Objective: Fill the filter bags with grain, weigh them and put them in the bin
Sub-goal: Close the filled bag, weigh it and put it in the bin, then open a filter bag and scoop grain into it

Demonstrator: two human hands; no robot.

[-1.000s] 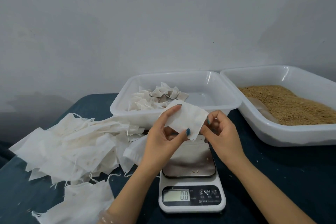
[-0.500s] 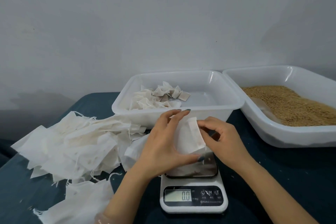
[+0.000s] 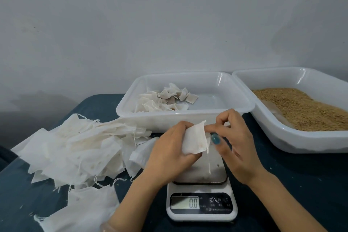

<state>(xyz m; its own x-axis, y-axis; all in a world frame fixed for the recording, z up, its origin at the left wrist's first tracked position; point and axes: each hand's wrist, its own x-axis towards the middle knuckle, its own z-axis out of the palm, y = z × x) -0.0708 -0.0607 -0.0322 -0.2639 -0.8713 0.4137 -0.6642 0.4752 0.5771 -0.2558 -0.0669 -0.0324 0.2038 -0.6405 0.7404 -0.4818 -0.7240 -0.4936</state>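
Observation:
My left hand [image 3: 169, 149] grips an empty white filter bag [image 3: 195, 140] above the scale [image 3: 202, 205], whose display reads 0.0. My right hand [image 3: 233, 143] pinches the bag's right edge, fingers curled at its mouth. A drawstring hangs from the bag over the steel pan. Behind the hands stands a white bin [image 3: 222, 88] with several filled bags [image 3: 165, 100] in its left part. At the right, a second white bin [image 3: 301, 141] holds brown grain [image 3: 301, 109].
A heap of empty filter bags [image 3: 75, 145] spreads over the dark blue table [image 3: 301, 184] at the left, with more bags [image 3: 84, 211] near the front edge. A grey wall rises close behind the bins.
The bag was flat and held high between both hands; it has since come down over the scale and been turned, and my right fingers have moved onto its edge.

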